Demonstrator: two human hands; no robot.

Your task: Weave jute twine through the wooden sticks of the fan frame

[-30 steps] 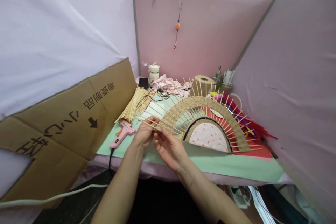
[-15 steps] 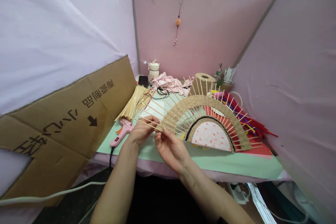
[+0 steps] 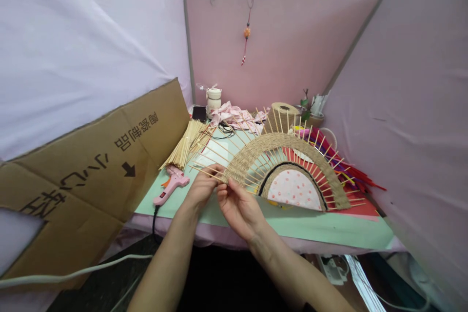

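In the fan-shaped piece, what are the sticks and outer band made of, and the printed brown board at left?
Sticks: probably bamboo or wood, pale, matte, slim and straight.
Outer band: apparently woven paper cord or straw, dull tan, by its ribbed texture.
Board: most likely cardboard, matte brown, with creases.

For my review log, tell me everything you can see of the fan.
The fan is a half-round of thin, wooden-looking sticks spread like rays. Its centre is white with pink dots, fabric-like, edged by tan and black strips. Past a gap of bare sticks runs a broad tan band, apparently woven cord; stick tips jut beyond it. The flat side points toward the camera, above the green sheet; whether it rests there is unclear. The left hand and right hand hold its left end.
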